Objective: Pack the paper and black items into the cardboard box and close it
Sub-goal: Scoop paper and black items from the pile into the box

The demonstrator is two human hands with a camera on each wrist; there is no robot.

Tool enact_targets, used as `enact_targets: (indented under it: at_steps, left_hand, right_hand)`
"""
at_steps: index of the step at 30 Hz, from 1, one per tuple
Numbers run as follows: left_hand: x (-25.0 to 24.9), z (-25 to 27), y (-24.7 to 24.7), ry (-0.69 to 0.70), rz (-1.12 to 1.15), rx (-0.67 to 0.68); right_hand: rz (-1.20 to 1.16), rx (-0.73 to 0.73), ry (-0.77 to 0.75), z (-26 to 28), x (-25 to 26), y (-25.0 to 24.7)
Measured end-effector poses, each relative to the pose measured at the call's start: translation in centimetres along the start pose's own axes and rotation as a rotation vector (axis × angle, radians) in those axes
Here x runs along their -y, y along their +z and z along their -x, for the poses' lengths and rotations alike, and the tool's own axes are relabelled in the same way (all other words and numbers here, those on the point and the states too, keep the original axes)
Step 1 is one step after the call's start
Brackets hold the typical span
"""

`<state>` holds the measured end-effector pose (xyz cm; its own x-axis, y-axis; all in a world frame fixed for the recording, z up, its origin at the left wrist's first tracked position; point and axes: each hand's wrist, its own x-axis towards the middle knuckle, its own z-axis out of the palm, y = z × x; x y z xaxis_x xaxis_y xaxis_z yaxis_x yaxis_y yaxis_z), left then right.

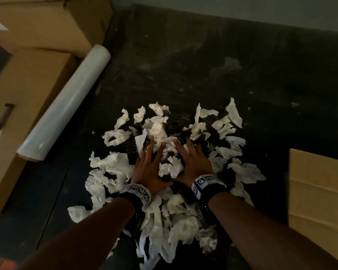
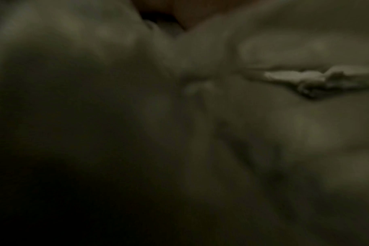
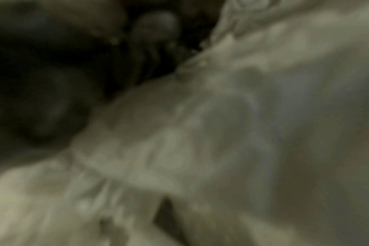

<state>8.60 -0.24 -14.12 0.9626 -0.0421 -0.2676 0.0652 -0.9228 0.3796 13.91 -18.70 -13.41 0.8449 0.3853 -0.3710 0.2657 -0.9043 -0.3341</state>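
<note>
**Both hands pressed into the paper heap**

Dim light covered a dark, scuffed work surface [image 1: 203,65] strewn with crumpled white paper scraps [image 1: 113,164] and black pieces [image 1: 131,151] mixed among them. At the middle of the heap the left hand [image 1: 147,168] and the right hand [image 1: 193,164] lay side by side, palms down, fingers spread and nearly straight, pressing on the scraps without curling round any one piece; a clump of paper rose between the two thumbs. Each wrist wore a black band with printed square markers. Just beyond the fingertips more scraps stood up over a black, dotted item whose shape could not be made out. Nearer the body, under the forearms, the paper lay thickest. Well to the right of the hands a pale cardboard box [image 1: 318,191] showed only its flap at the frame edge. Far to the left a roll of clear plastic film [image 1: 66,102] leaned against stacked brown cartons [image 1: 27,78]. Both wrist views were dark and blurred, showing only pale crumpled paper close to the lens.
</note>
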Motion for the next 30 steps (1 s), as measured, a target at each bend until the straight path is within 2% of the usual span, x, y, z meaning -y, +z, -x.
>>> enact_targets:
  at_steps: [5, 13, 16, 21, 30]
  left_hand:
    - [0.0, 0.2, 1.0, 0.003, 0.085, -0.070]
    - [-1.0, 0.4, 0.7, -0.034, 0.087, -0.139]
    - [-1.7, 1.0, -0.6, -0.016, 0.098, -0.153]
    - [-2.3, 2.5, -3.4, 0.100, 0.170, -0.264]
    - [-4.6, 6.2, -10.2, 0.201, 0.123, -0.420]
  right_hand:
    - [-0.010, -0.045, 0.014, 0.2, 0.5, 0.1]
    - [-0.054, -0.046, 0.050, 1.0, 1.6, -0.9]
    - [-0.076, -0.083, 0.076, 2.1, 2.3, -1.8]
    - [-0.062, -0.143, 0.088, 4.0, 3.8, -4.0]
    - [-0.027, -0.322, 0.011, 8.3, 6.9, -9.8]
